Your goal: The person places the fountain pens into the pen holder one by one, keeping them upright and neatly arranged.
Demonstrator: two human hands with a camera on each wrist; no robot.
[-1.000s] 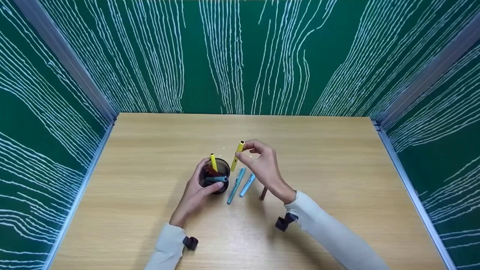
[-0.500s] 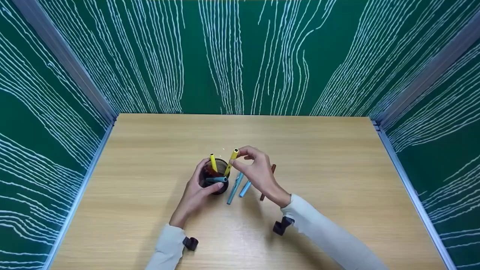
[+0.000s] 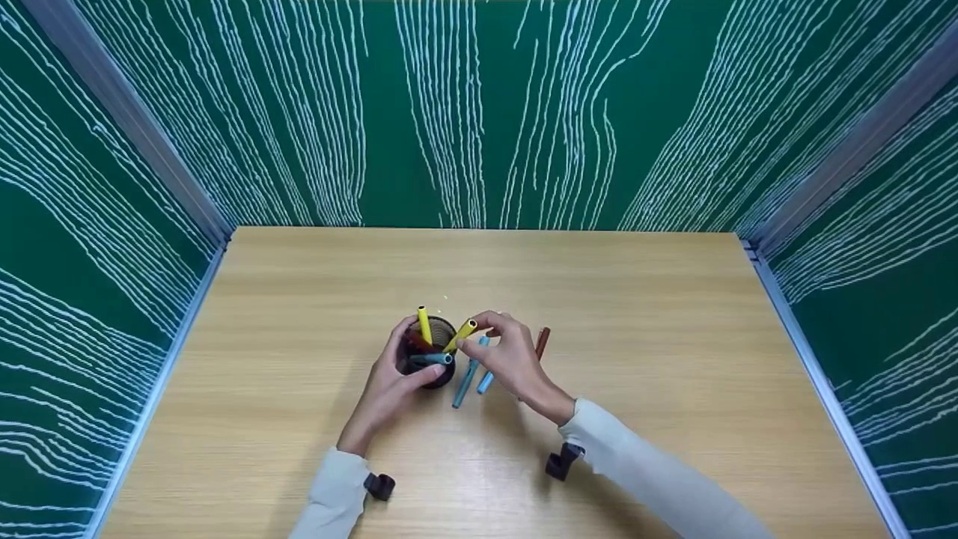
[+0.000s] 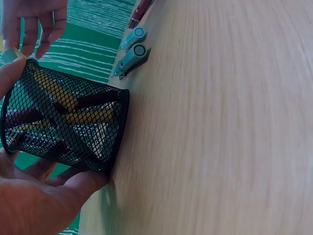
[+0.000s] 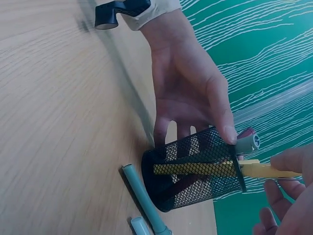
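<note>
My left hand (image 3: 391, 383) grips a black wire-mesh pen cup (image 5: 195, 171) from its left side, the thumb at the rim. Between the thumb and fingers of my right hand (image 3: 515, 359) is the upper end of a yellow pen (image 3: 458, 337). Its lower part shows through the mesh inside the cup in the right wrist view. A second yellow pen (image 3: 425, 326), a dark red pen (image 3: 419, 342) and a teal pen (image 3: 432, 358) stick out over the rim. Further pens show inside through the mesh (image 4: 73, 117) in the left wrist view.
On the wooden table (image 3: 636, 314), right of the cup, lie a teal pen (image 3: 465, 383), a light blue pen (image 3: 486, 380) and a brown pen (image 3: 542, 343). My right hand partly covers these from above. Green walls with white wavy lines (image 3: 516, 112) enclose the table.
My right hand has moved left and down, bringing the yellow pen from beside the cup into it. The brown pen is less covered now. My left hand stays at the cup.
</note>
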